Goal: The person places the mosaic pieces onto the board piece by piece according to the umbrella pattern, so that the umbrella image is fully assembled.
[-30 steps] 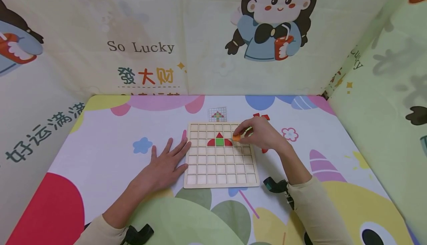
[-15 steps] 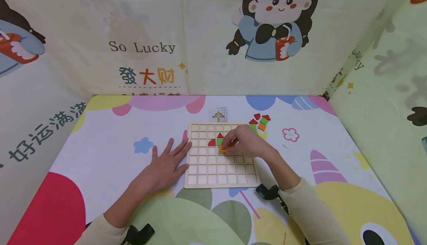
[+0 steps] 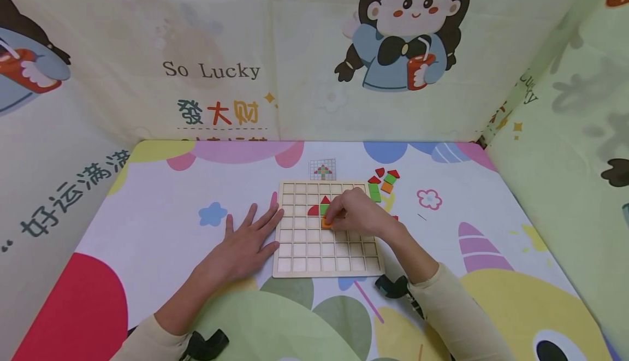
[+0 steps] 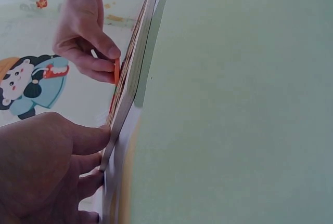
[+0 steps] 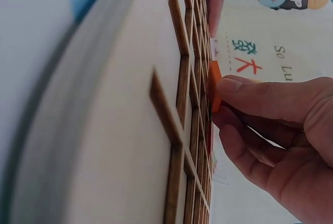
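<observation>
In the head view a wooden grid board [image 3: 295,250] lies on the patterned table. My right hand [image 3: 358,213] pinches an orange square tile [image 3: 326,223] by thumb and finger, at the cell below a green square tile [image 3: 324,209]. A red triangle [image 3: 325,200] sits above the green tile, and a red curved piece [image 3: 313,211] lies to its left; the cell on its right is hidden behind my hand. The right wrist view shows the orange tile tilted at the grid's surface. With fingers spread, my left hand [image 3: 241,249] rests at the board's left edge, fingertips touching it.
Behind the board lies a small pattern card [image 3: 322,169]. Several loose pieces are near the far right corner, among them green tiles [image 3: 374,192], an orange tile [image 3: 387,187] and a red triangle [image 3: 393,173]. A printed cloth wall [image 3: 309,104] rises behind the table.
My right hand has carried the orange tile leftward from the board's right side to below the green tile, uncovering the loose pieces. The left hand keeps its place at the edge.
</observation>
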Available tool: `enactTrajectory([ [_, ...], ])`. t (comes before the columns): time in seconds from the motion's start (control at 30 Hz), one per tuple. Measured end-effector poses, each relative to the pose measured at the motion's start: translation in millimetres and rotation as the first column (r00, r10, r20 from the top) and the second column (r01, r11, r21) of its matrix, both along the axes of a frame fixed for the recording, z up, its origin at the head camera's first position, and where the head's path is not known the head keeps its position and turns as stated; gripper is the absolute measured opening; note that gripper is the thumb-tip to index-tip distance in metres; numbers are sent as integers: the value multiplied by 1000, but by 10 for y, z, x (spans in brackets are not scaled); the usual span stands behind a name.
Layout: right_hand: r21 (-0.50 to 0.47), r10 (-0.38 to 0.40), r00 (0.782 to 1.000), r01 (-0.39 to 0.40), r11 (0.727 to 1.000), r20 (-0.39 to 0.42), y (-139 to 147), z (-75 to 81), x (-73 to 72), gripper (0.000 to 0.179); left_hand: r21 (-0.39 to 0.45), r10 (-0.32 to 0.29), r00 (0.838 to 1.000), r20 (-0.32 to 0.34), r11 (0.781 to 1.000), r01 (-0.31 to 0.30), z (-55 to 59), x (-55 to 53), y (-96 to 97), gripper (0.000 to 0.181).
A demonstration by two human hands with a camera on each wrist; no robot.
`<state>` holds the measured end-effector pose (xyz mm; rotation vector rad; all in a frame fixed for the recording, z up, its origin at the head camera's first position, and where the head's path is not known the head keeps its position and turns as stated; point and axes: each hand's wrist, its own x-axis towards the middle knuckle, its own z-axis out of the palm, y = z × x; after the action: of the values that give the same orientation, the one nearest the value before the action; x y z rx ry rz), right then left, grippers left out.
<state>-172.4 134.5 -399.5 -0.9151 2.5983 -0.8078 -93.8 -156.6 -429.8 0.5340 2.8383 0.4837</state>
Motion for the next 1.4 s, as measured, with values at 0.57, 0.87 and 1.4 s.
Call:
enactTrajectory([
  [0.57, 72, 3, 999, 0, 997, -45, -53, 7, 59, 7, 1, -10, 1000, -15, 1000, 10, -20, 4, -8, 70],
  [0.87, 142, 61, 987, -40, 989, -147, -84, -9, 65, 6, -1, -8, 1000, -18, 1000, 8, -30, -1, -16, 71],
  [1.4, 165, 99, 982, -73, 984, -158, -73, -8, 70, 11, -7, -3, 1000, -10, 1000, 3, -16, -1, -13, 70],
])
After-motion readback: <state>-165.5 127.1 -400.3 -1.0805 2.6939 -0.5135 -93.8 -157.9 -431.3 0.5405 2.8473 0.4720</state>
